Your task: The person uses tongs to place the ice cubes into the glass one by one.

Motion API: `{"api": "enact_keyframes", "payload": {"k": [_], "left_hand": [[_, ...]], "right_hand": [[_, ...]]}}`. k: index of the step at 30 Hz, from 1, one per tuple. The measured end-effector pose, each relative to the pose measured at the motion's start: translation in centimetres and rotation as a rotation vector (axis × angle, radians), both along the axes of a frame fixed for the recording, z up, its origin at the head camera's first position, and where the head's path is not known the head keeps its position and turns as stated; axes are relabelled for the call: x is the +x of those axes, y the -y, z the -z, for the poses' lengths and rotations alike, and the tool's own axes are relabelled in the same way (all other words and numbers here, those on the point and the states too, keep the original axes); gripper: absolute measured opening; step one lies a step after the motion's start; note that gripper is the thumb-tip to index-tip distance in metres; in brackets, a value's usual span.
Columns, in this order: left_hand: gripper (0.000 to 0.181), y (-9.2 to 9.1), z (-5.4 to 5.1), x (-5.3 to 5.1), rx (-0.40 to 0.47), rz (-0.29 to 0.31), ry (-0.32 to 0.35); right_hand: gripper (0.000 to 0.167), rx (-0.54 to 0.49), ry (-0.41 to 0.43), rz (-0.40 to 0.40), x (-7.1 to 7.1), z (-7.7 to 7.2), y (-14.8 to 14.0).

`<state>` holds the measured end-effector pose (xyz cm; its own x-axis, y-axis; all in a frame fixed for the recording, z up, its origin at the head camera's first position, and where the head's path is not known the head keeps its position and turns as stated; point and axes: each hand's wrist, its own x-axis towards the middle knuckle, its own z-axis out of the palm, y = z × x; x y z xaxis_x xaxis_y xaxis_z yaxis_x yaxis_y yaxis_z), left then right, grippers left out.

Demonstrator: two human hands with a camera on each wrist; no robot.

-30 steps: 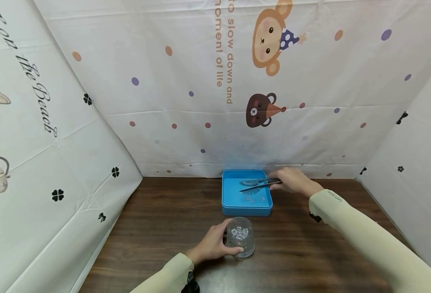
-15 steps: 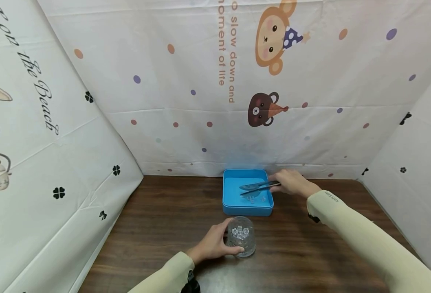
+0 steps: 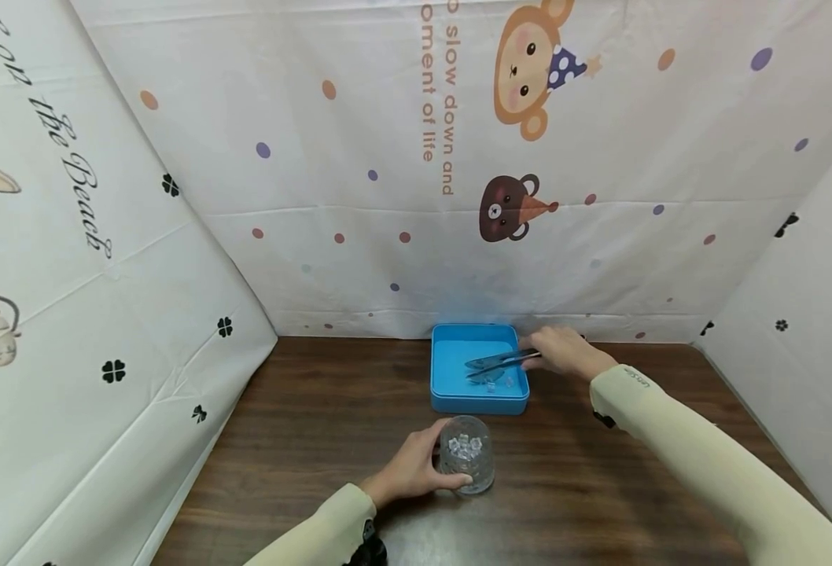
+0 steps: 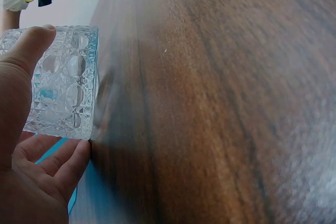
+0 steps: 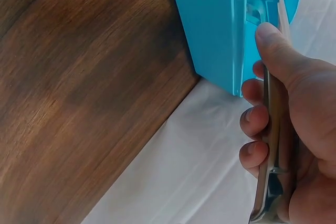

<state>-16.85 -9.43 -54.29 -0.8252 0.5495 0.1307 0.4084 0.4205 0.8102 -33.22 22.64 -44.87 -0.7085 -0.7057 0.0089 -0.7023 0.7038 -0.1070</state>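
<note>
In the head view, my left hand (image 3: 410, 469) grips a patterned clear glass tumbler (image 3: 478, 468) on the table, with clear cube-like pieces (image 3: 465, 448) inside. The left wrist view shows the thumb on one side of the tumbler (image 4: 65, 85) and fingers on the other. My right hand (image 3: 565, 352) holds metal tongs (image 3: 504, 360) whose tips reach into a blue box (image 3: 480, 404). A few clear pieces (image 3: 509, 382) lie in the box near the tips; whether the tips touch one cannot be told. In the right wrist view, thumb and fingers wrap the tongs (image 5: 269, 114).
The blue box stands at the back edge of the dark wooden table (image 3: 331, 417), close to a white printed cloth (image 3: 345, 267). More cloth rises at the left (image 3: 126, 424) and right (image 3: 805, 346). The tumbler stands in front of the box.
The tong tips have come slightly toward the front of the box, over the clear pieces, and look closer together. My left hand stays on the tumbler. The head view shifts slightly.
</note>
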Motion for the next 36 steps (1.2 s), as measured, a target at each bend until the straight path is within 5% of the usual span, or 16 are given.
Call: {"api": "enact_keyframes", "payload": {"k": [9,36], "left_hand": [[0.079,0.0,0.27,-0.08,0.016,0.004,-0.003],[0.08,-0.04,0.04,-0.01,0.012,0.005,-0.021]], "right_hand": [[0.014,-0.001,0.0,0.025,0.46,-0.01,-0.04],[0.017,-0.071,-0.01,0.049,0.97,-0.61,-0.35]]}}
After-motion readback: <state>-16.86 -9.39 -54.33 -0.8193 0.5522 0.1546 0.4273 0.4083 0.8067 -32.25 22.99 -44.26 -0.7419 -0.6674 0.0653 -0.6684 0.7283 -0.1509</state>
